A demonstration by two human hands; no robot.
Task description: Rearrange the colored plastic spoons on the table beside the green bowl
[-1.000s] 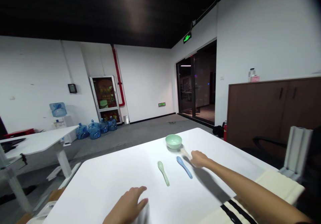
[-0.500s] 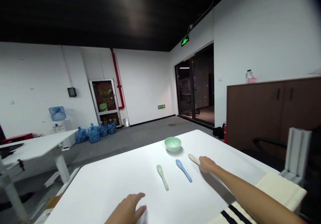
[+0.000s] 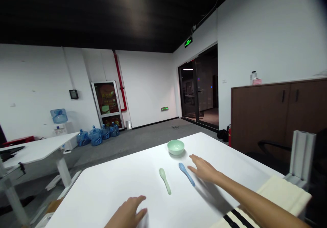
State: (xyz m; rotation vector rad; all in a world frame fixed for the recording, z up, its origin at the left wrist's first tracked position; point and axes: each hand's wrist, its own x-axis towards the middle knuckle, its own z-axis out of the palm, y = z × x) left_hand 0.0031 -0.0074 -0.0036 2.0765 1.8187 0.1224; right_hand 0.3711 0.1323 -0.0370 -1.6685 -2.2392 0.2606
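Green spoon (image 3: 165, 181) lying flat on the white surface (image 3: 102, 183), left hand (image 3: 126, 209) open near it, then mint bowl (image 3: 175, 147) up top, blue spoon (image 3: 186, 174), and right hand (image 3: 204, 170) open just beside it. Hands well apart, both empty.

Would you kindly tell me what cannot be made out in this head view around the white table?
All in the head view:
Left hand: wrist and forearm cut off by the bottom edge.
Right hand: palm turned down, hidden by the back of the hand.
Striped cloth: cut off by the same edge, so its full shape is unknown.
Bottle on the brown cabinet: label too small to read.
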